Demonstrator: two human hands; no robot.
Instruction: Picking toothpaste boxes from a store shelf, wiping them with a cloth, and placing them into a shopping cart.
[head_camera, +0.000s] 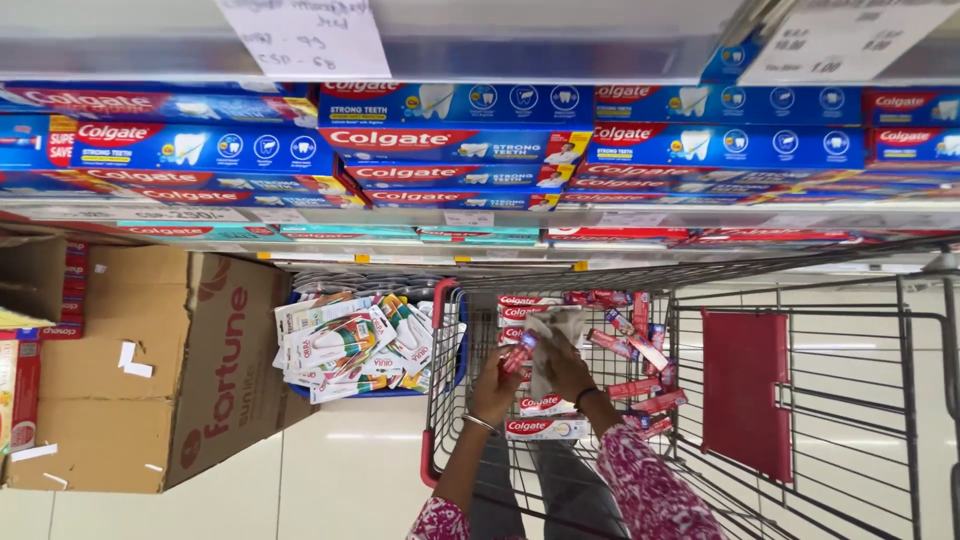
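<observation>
A: What's in the trolley (800, 300)?
B: Red toothpaste boxes (640, 390); left hand (497, 385) clamps a small red pack (517, 355), right hand (565, 370) grips crumpled wrapping (555, 330) above them

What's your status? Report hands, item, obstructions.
Left hand grips a small red toothpaste box over the trolley. Right hand holds crumpled plastic wrap. More red boxes loose below. Nothing blocking.
</observation>
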